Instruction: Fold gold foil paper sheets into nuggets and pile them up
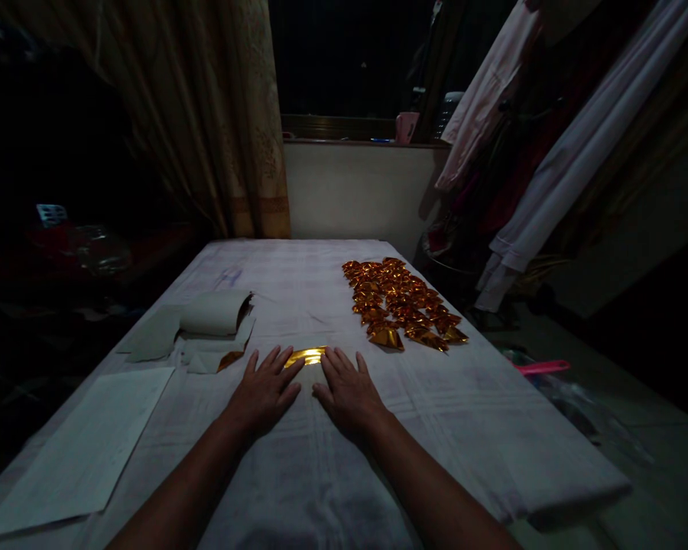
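My left hand [265, 389] and my right hand [347, 389] lie flat, fingers spread, side by side on a cloth-covered table [344, 458]. Between and under their fingertips is a sheet of gold foil paper [305, 357], its far edge folded up and shining. Both hands press on this sheet. To the right, beyond my right hand, a heap of several folded gold paper pieces [401, 302] is spread on the cloth.
A stack of curled grey paper sheets [206, 325] with gold undersides lies left of my hands. A large flat sheet [86, 443] sits at the near left. Curtains [206, 114], a window sill [355, 141] and hanging clothes [550, 153] stand beyond the table.
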A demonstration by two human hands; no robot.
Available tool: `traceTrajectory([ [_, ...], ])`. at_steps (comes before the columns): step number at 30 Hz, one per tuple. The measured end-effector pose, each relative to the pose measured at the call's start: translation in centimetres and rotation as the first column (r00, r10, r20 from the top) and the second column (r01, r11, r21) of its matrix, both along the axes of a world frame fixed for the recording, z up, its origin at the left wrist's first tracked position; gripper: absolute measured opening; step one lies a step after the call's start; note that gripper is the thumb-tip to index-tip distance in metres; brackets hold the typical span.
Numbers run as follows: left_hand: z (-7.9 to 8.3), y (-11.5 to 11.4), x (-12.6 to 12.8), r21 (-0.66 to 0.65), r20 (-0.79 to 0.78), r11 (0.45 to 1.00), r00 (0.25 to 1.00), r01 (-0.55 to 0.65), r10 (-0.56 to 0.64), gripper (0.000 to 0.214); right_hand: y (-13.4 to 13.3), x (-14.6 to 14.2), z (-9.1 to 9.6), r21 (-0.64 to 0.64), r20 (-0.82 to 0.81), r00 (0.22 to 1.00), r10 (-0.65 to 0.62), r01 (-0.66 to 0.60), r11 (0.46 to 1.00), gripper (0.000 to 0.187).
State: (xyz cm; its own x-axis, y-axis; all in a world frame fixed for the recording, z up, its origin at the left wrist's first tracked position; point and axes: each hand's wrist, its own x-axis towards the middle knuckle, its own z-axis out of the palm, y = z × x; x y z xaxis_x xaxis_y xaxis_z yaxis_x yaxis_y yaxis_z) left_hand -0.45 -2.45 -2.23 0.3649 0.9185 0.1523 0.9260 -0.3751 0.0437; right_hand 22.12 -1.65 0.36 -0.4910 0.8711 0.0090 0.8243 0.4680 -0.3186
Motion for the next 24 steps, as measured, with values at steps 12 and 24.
traceTrajectory([
  [12, -0.13, -0.07, 0.10, 0.015, 0.009, 1.000, 1.000, -0.022, 0.022, 0.050, -0.07, -0.09, -0.14, 0.007, -0.031, 0.999, -0.016, 0.016, 1.000, 0.061],
  [24, 0.17, -0.21, 0.28, -0.002, -0.004, 0.999, 0.999, -0.045, 0.045, 0.053, 0.00, -0.33, -0.66, 0.055, -0.066, 0.997, -0.030, 0.033, 0.998, 0.057],
])
